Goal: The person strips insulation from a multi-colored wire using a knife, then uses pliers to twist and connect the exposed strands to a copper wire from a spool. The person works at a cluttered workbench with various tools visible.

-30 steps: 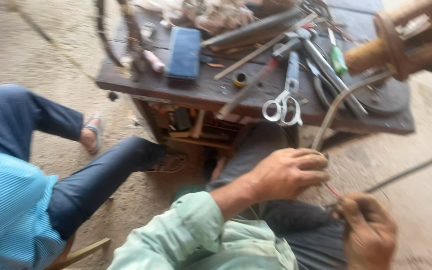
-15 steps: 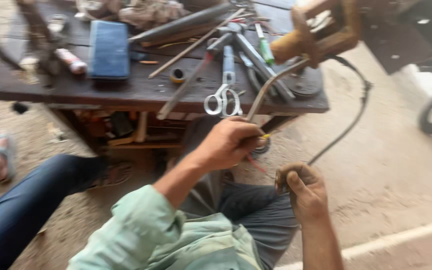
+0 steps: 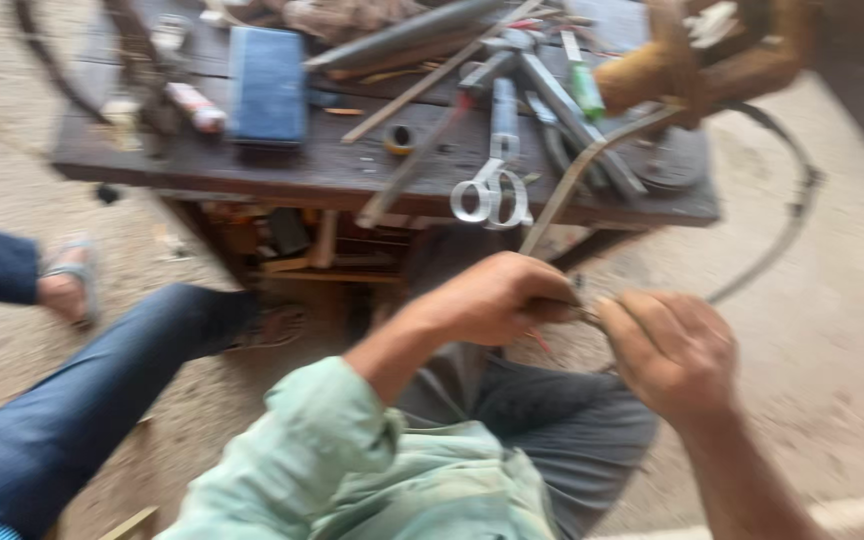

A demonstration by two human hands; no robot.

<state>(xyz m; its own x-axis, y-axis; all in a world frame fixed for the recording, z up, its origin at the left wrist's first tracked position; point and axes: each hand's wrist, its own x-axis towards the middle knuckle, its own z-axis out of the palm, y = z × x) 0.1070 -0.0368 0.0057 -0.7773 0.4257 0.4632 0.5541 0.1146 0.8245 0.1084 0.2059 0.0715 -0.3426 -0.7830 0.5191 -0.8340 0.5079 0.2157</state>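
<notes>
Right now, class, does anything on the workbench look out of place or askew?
Yes. The scissors lie at the front edge of the bench, handles hanging over it. Rods and tools behind them are piled crisscross, not in order.

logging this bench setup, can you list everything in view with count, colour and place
workbench: one, dark wood, top centre
scissors: one, silvery, front edge of the workbench
blue block: one, blue, left part of the workbench top
long metal tools: several, grey, workbench centre and right
thin cable: one, pale, from the workbench down to the hands
another person's legs: blue trousers, left
sandalled foot: one, left
left hand: pinching the thin cable, centre
right hand: closed beside the left hand, contents too blurred to tell
</notes>
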